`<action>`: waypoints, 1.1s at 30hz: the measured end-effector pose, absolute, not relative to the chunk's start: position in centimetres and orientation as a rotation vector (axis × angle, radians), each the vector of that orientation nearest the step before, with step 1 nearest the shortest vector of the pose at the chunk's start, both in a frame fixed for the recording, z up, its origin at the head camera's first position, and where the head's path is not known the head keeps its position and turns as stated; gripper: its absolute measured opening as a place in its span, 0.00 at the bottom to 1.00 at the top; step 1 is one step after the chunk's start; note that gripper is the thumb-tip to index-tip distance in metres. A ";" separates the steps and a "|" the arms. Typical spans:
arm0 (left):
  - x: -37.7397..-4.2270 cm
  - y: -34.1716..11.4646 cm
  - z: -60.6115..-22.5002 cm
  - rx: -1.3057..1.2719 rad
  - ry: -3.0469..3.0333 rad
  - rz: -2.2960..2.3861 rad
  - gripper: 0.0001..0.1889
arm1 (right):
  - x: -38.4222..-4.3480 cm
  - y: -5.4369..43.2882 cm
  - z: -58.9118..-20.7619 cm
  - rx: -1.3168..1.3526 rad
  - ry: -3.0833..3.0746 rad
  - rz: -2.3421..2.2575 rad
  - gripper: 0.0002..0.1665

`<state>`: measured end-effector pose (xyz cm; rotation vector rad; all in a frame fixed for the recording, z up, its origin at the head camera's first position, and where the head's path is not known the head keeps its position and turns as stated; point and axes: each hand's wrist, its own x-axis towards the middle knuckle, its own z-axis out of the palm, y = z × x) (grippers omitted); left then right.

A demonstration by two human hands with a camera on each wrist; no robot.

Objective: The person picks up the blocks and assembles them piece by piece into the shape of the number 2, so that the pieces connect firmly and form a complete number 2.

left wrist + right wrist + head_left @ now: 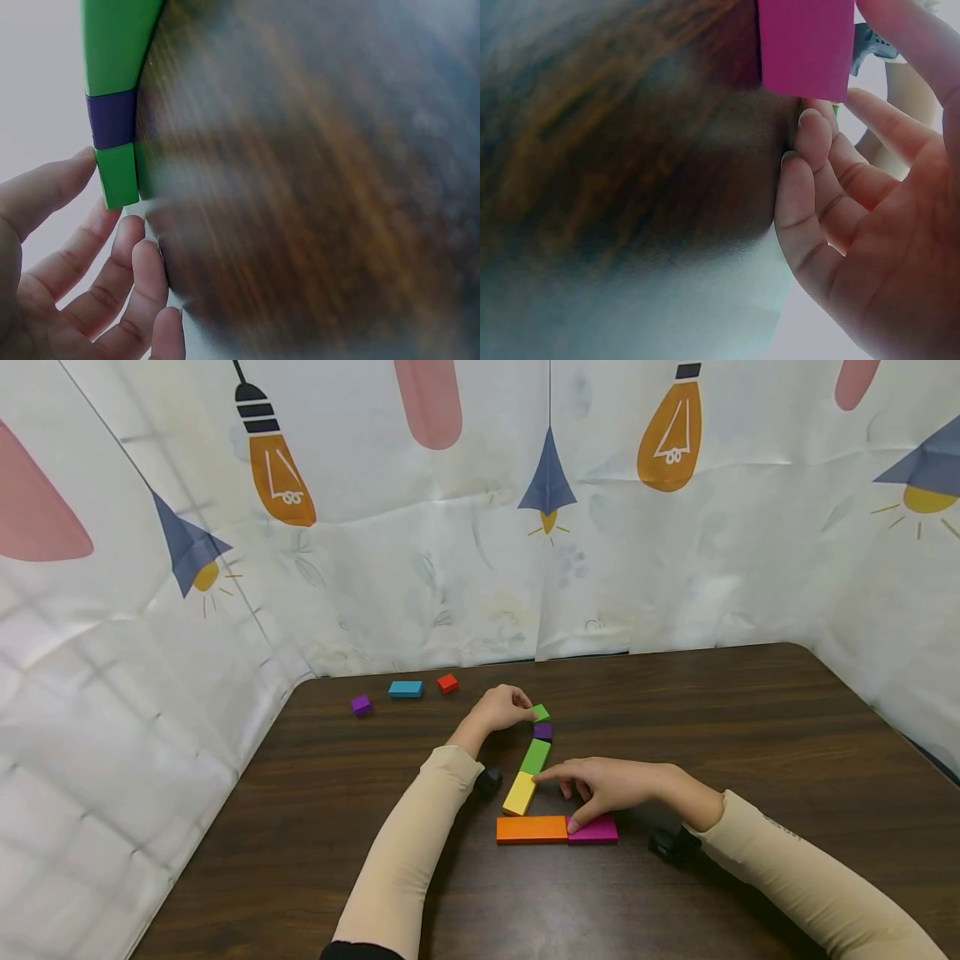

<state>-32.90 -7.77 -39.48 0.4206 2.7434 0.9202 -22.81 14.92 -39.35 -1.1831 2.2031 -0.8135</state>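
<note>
In the head view, blocks lie in a shape like a figure 2. A small green block [540,713] tops it, followed by a small purple block [543,732], a longer green block [536,757] and a yellow block [519,794]. Along the base run an orange block [532,830] and a magenta block [594,831]. My left hand [501,708] pinches the small green block, its thumb and index finger at the edges in the left wrist view. My right hand [611,785] touches the yellow block's upper end with the index fingertip, while its thumb rests on the magenta block.
Toward the table's far left lie a purple cube [362,705], a blue block [406,689] and a red block [447,683]. A patterned white curtain [420,568] stands behind the dark wooden table [750,718] and along its sides.
</note>
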 end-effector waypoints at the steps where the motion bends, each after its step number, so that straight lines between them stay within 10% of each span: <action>1: -32.9 -7.8 -39.5 0.421 2.743 0.920 0.13 | -22.8 14.9 -39.3 -1.184 2.203 -0.813 0.41; 33: -32.7 -7.9 -39.2 0.432 2.739 0.919 0.13 | -22.8 15.0 -39.2 -1.229 2.179 -0.818 0.41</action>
